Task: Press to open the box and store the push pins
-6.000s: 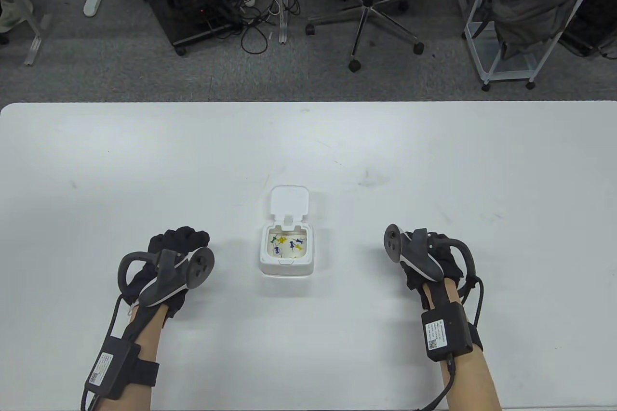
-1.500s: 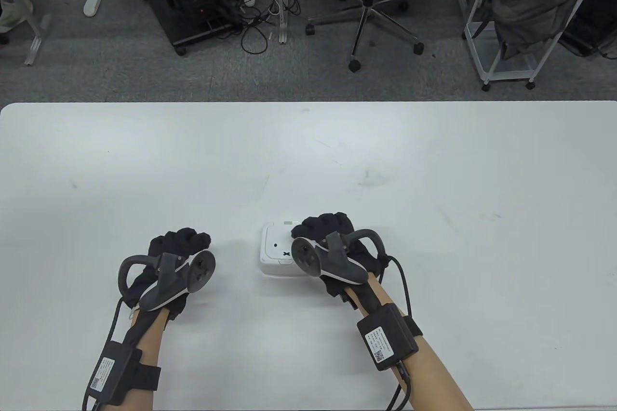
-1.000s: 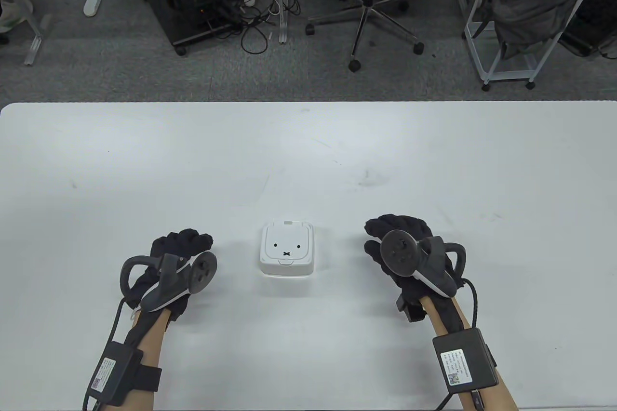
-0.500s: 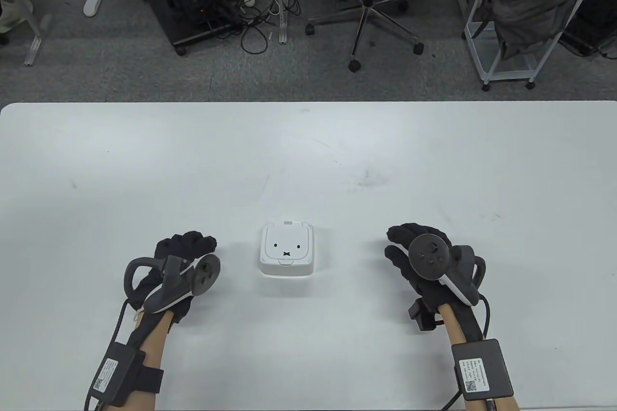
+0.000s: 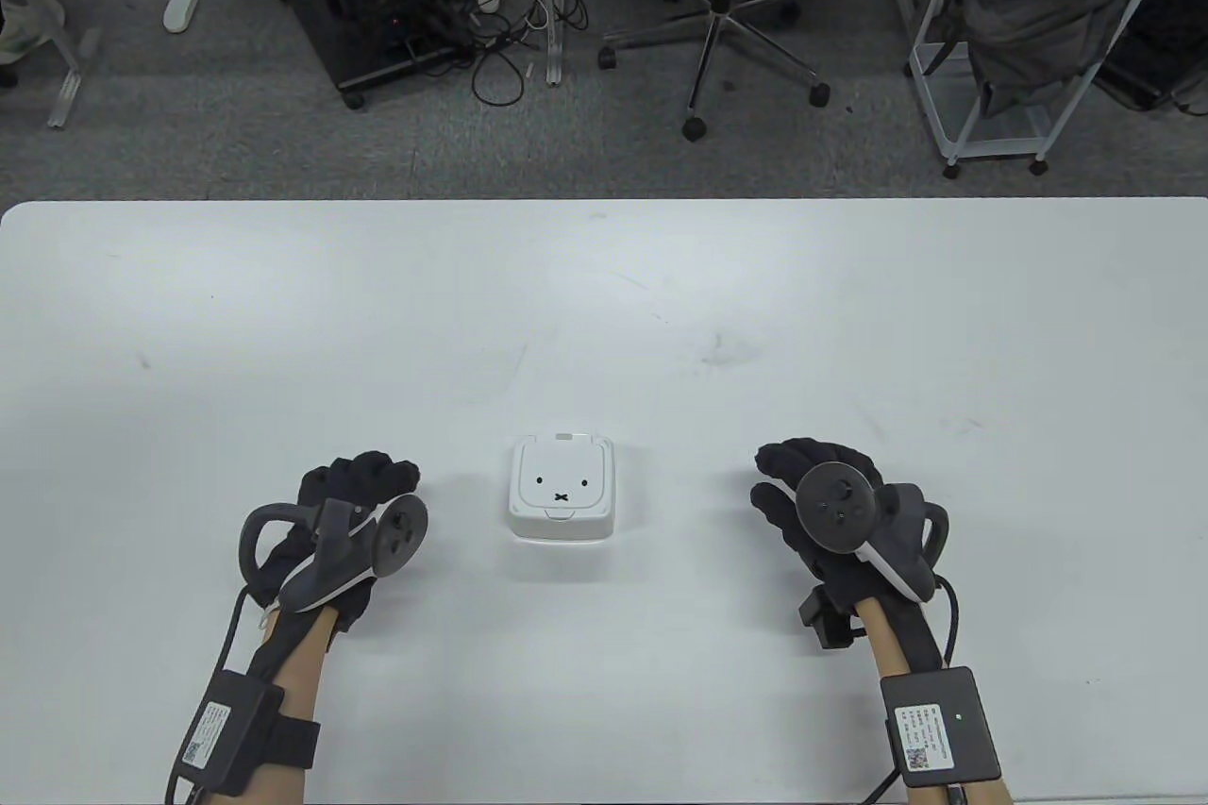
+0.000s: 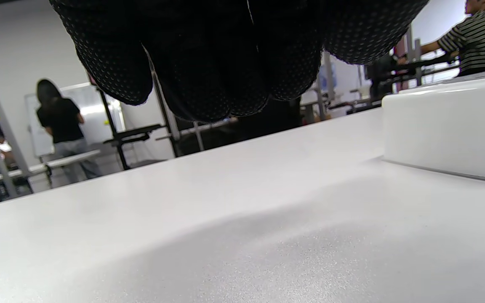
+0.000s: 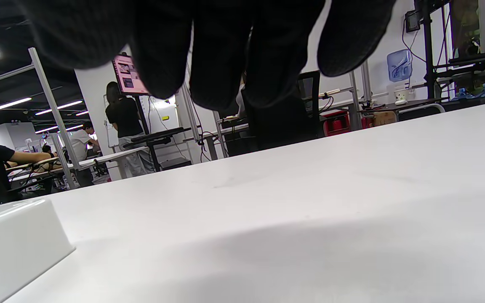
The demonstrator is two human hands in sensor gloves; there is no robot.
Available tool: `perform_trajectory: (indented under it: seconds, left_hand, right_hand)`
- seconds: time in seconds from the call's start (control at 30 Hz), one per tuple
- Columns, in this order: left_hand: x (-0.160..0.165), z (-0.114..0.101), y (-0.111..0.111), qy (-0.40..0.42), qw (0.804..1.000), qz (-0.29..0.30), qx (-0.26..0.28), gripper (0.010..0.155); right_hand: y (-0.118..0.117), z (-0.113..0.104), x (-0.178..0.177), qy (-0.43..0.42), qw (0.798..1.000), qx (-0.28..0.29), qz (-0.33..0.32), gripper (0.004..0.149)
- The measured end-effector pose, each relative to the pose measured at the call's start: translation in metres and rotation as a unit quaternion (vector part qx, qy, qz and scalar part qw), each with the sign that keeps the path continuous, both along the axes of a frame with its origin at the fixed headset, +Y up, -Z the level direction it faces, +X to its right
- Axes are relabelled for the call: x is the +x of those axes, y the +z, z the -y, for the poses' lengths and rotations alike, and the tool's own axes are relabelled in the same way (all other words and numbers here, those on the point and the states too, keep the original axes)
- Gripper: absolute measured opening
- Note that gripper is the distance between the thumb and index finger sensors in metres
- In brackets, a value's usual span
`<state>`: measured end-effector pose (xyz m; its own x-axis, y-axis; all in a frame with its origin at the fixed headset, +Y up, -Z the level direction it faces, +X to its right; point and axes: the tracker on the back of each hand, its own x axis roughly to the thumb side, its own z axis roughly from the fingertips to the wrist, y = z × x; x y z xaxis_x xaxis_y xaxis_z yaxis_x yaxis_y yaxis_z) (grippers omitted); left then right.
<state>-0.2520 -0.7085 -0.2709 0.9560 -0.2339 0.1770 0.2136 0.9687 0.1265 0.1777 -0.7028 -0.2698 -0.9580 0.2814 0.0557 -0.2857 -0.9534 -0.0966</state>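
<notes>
Both hands hold nothing: the left hand (image 5: 354, 489) and right hand (image 5: 812, 489) rest loosely curled on the bench (image 5: 604, 295). The right one has drawn back from the box (image 5: 562, 499), now closed between them; the pins are probably inside, so storing seems finished.

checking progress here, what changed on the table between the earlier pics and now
The box went from lid up, with pins showing inside, to shut. The right hand came over onto the box as it closed, then drew back to the box's right and rests empty. The left hand and the box's spot on the table stayed as they were.
</notes>
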Motion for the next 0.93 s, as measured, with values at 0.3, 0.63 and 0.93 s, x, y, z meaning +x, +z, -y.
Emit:
perform_trajectory:
  seconds: [0.3, 0.63, 0.93]
  left_hand:
    - [0.0016, -0.0011, 0.0005, -0.001, 1.0, 0.002, 0.005, 0.05]
    - [-0.001, -0.0008, -0.0007, -0.001, 1.0, -0.002, 0.003, 0.05]
    - [-0.0004, -0.0002, -0.0004, -0.001, 1.0, -0.001, 0.001, 0.05]
  right_hand:
    - [0.0006, 0.0002, -0.0019, 0.004, 1.0, 0.004, -0.003, 0.051]
    - [-0.0018, 0.0021, -0.0016, 0.008, 1.0, -0.004, 0.001, 0.051]
    - [-0.0015, 0.0021, -0.0016, 0.01, 1.0, -0.006, 0.0, 0.051]
